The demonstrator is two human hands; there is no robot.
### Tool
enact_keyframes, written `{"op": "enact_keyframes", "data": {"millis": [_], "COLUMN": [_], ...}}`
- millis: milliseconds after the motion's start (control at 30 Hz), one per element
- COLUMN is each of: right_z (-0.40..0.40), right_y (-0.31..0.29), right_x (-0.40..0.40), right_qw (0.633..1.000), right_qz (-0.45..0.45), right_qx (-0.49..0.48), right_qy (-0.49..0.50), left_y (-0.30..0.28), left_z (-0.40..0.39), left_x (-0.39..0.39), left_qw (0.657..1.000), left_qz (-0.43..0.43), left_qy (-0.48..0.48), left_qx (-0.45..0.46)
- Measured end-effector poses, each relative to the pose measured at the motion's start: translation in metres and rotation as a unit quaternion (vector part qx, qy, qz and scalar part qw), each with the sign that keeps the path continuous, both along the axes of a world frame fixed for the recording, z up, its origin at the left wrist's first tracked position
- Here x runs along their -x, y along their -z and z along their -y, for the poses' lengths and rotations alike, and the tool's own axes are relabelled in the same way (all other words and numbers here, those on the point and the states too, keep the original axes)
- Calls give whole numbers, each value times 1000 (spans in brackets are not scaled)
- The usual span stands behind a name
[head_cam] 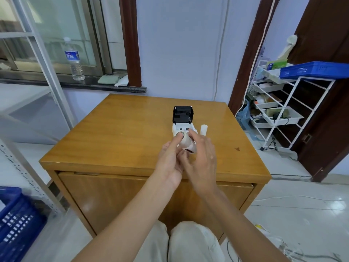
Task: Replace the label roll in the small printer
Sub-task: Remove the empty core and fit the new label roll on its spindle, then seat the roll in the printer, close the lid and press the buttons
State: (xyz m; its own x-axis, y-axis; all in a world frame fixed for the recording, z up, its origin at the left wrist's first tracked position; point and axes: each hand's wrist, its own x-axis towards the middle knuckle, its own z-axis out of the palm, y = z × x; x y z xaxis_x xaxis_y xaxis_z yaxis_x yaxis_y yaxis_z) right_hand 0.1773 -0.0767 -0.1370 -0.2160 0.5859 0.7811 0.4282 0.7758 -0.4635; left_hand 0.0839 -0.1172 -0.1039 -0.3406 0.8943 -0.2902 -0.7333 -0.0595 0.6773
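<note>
The small white printer (184, 127) stands on the wooden cabinet top (122, 133), its black lid (183, 114) swung up and its roll bay exposed. Just in front of it my left hand (171, 159) grips a white label roll (186, 143), thumb pressed on the roll's end. My right hand (201, 157) reaches over the same roll with fingers touching its side and loose end. A second white roll (204, 129) stands upright on the top, right of the printer.
A white wire rack (279, 110) with a blue tray (313, 69) stands to the right. A water bottle (74, 59) sits on the window sill at the back left. A blue crate (17, 224) lies on the floor at the left.
</note>
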Motion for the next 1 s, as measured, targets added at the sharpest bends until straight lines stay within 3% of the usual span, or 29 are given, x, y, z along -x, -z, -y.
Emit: {"op": "enact_keyframes", "data": {"millis": [100,333,500,633,733,800,900,1000], "right_z": [-2,-6,-23,-32,-44,-59,-88,-116], "right_y": [-2,-16,-13,-21,-37,-52,-72,-82], "right_x": [-1,-3,-2,-5,-17,-29,-42,-42], "right_qw": [1000,986,986,989,989,988,976,958], "right_qz": [-20,-41,-15,-39,-40,-29,32,105], "right_qx": [8,138,122,116,111,130,200,258], "right_qy": [-4,-86,-114,-84,-85,-80,-78,-74], "left_y": [0,-2,1,-7,-11,-6,11,9], "left_z": [-1,-12,-24,-27,-27,-29,-40,-67], "left_x": [-1,0,2,-5,6,25,62,90], "left_qw": [1000,998,993,998,994,954,805,667], "left_qz": [15,67,101,61,-100,-296,-587,-740], "left_qy": [-24,-4,-54,-12,34,-10,-36,37], "left_qx": [1,-11,22,14,17,50,85,79]}}
